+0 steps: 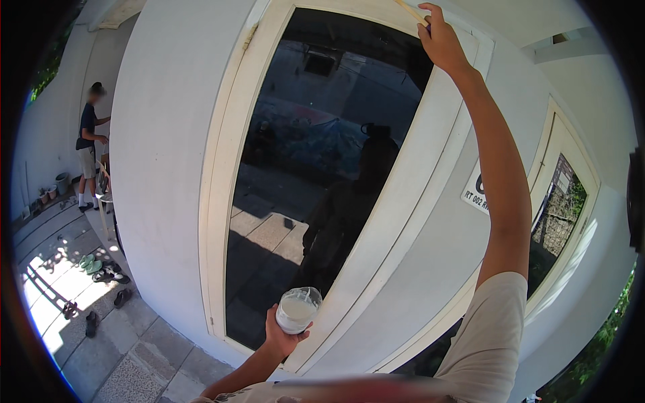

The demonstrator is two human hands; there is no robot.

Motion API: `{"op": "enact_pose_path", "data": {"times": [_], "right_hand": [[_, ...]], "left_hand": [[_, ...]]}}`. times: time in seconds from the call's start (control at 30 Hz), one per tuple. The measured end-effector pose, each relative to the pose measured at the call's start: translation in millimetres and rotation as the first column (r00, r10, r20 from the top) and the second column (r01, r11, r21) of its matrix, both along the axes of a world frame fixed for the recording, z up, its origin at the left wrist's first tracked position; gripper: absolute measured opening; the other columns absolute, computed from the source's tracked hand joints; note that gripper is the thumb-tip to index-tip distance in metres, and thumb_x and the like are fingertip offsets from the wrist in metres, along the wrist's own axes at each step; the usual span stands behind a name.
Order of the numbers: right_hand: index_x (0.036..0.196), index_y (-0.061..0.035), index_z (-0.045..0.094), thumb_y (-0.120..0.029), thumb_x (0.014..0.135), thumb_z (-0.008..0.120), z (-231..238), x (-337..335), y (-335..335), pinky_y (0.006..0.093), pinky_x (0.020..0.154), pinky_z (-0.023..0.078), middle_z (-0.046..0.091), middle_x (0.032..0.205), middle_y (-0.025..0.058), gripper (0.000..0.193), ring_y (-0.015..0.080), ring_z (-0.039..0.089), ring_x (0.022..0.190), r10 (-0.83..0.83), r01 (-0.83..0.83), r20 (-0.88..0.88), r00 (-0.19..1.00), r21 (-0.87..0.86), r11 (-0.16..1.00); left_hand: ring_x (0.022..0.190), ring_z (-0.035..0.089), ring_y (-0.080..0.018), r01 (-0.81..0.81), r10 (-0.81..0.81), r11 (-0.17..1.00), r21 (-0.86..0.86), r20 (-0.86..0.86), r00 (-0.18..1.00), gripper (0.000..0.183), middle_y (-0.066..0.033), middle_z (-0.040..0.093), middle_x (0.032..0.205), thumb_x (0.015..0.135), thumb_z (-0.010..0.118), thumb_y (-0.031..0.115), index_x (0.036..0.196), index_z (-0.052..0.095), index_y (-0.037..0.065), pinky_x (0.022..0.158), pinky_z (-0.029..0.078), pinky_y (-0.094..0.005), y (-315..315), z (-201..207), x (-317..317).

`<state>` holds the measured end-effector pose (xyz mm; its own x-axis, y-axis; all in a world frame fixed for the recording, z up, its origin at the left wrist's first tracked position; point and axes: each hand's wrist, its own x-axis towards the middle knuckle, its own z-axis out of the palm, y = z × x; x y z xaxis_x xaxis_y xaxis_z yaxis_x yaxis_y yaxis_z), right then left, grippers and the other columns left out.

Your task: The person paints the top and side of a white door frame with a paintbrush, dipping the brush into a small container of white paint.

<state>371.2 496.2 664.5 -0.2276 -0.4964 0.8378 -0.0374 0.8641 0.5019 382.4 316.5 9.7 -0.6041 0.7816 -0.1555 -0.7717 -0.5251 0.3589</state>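
Raised high at the upper right, my right hand (443, 40) is closed around a slim, pale-handled paintbrush (410, 11). The brush reaches up to the top of the door frame (383, 12), and its far end runs out of view. Low in the middle, my left hand (285, 341) cups a clear plastic tub (298, 310) with white paint in it. White smears coat the inside of its rim. Between my hands stands a cream-framed door with a dark glass pane (322, 148), which reflects a figure and the yard.
White walls (168, 134) flank the door. A second glazed frame (561, 195) and a sign plate (474, 191) are at the right. Sandals (104, 272) lie on the paving (144, 349) at lower left. Farther back, another person (89, 138) stands near a stool and pots.
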Motion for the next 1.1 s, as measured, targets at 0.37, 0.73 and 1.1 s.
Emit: {"op": "enact_pose_path", "data": {"times": [0.37, 0.73, 1.1], "right_hand": [[0.09, 0.0023, 0.066, -0.011, 0.084, 0.058, 41, -4, 4, 0.0464, 0.08, 0.051, 0.063, 0.092, 0.0244, 0.016, 0.0393, 0.062, 0.085, -0.315, 0.408, -0.316, 0.895, 0.296, 0.864], [0.087, 0.0031, 0.064, -0.013, 0.086, 0.054, 39, -28, -6, 0.043, 0.079, 0.05, 0.063, 0.095, 0.0213, 0.02, 0.0341, 0.062, 0.088, -0.599, 0.629, -0.272, 0.753, 0.034, 0.777], [0.097, 0.0046, 0.066, -0.015, 0.089, 0.05, 62, -44, -1, 0.0438, 0.085, 0.051, 0.061, 0.107, 0.0217, 0.027, 0.0343, 0.061, 0.097, -0.669, 0.693, -0.318, 0.671, -0.052, 0.719]], "left_hand": [[0.096, 0.062, -0.0316, 0.003, -0.002, 0.999, -0.046, 0.01, 1.0, 0.059, -0.0084, 0.063, 0.118, 0.091, 0.029, 0.059, 0.125, 0.056, 0.02, 0.07, 0.046, -0.0409, 0, 3, 7], [0.096, 0.062, -0.0308, 0.002, -0.001, 0.999, -0.04, 0.022, 1.0, 0.057, -0.0078, 0.063, 0.117, 0.091, 0.029, 0.058, 0.124, 0.056, 0.021, 0.07, 0.046, -0.0404, -7, 0, 7], [0.093, 0.063, -0.0308, -0.007, 0.008, 1.0, -0.019, 0.033, 0.999, 0.056, -0.0074, 0.064, 0.114, 0.091, 0.03, 0.058, 0.124, 0.056, 0.02, 0.066, 0.048, -0.0398, -12, 0, 9]]}}
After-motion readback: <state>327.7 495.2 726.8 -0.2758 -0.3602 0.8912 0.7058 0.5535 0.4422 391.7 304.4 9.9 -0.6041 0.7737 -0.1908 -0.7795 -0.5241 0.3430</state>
